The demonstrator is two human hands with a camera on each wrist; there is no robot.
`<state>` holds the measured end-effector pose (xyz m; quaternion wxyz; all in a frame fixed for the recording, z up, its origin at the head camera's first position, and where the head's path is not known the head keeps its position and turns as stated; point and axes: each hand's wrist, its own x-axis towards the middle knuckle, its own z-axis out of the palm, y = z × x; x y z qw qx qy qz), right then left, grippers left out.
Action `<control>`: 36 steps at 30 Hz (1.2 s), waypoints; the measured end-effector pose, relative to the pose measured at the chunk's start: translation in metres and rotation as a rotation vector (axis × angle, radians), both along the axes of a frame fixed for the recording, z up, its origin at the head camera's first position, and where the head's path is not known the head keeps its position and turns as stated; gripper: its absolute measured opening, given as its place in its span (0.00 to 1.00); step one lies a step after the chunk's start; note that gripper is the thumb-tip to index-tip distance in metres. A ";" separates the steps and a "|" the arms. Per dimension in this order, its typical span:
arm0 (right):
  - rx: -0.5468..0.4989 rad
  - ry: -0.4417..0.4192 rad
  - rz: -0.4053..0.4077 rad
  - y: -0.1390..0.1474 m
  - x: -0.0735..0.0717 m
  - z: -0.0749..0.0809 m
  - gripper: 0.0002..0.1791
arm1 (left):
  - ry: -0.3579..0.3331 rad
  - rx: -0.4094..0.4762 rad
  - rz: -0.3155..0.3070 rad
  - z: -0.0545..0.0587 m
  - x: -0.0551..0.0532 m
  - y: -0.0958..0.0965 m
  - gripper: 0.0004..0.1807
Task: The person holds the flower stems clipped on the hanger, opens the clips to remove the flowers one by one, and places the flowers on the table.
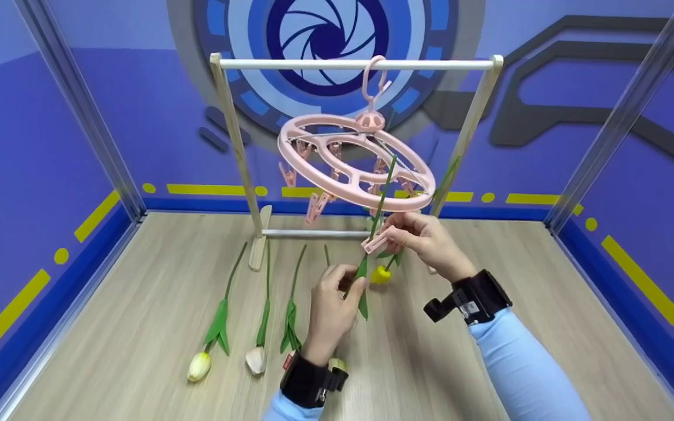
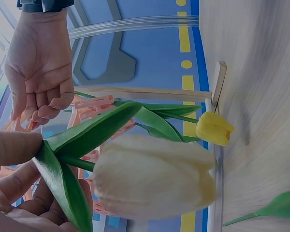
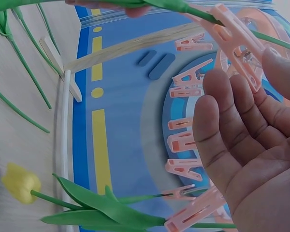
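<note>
Cream tulip (image 2: 154, 176), held in the left hand (image 1: 334, 304) just below the middle of the head view; thumb and fingers pinch it at the leaves and stem, its flower hanging head down in the left wrist view. At lower left of the head view, two tulips lie on the wood-grain tabletop (image 1: 126, 339) with stems pointing away: a yellow-tinged tulip (image 1: 199, 367) and a white tulip (image 1: 255, 361). Beside them lies a leafy stem (image 1: 291, 316), its flower end hidden behind the left wrist. Right hand (image 1: 427, 240), right of centre, pinches a pink clothespin (image 1: 379, 240) between thumb and fingers; the cream tulip's stem runs through the clip's far end and on upward. Cannot tell whether the clip bears on the stem. Slightly farther, a yellow tulip (image 3: 21, 182) hangs head down, its stem passing through another pink clip (image 3: 195, 210). Above the hands, a pink ring hanger (image 1: 407, 203) tilts down toward the right, with more clips dangling below; its hook rests over the white bar (image 1: 290, 64) of a wooden stand (image 1: 231, 123). Farthest back, upper frame: blue printed wall (image 1: 120, 117).
</note>
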<state>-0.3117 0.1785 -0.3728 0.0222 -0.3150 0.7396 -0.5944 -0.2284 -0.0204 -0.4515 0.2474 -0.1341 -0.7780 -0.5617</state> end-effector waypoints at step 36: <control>0.023 0.003 -0.017 0.009 -0.003 0.004 0.11 | -0.039 -0.004 -0.016 -0.002 0.000 -0.001 0.04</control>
